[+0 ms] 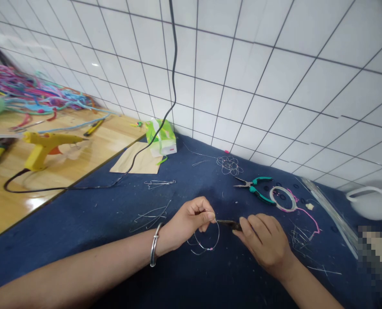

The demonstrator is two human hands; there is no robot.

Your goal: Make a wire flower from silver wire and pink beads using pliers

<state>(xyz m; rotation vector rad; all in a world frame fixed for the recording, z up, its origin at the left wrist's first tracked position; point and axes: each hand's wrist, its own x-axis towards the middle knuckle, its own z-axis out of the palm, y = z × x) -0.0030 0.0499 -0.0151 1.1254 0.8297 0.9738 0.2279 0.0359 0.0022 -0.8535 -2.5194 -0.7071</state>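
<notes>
My left hand, with a silver bangle on the wrist, pinches a thin silver wire ring. Small pink bits sit on the lower part of the ring, and another loop of wire hangs beside it. My right hand is wrapped round dark pliers. Their narrow jaws point left and meet the wire at my left fingertips; whether they bite on it is too small to tell. Most of the pliers' handles are hidden in my right palm.
Teal-handled pliers, a bundle of wire loops and a white ring with pink cord lie beyond my hands. Loose wires lie to the left. A yellow glue gun rests on the wooden surface, its black cable crossing the blue cloth.
</notes>
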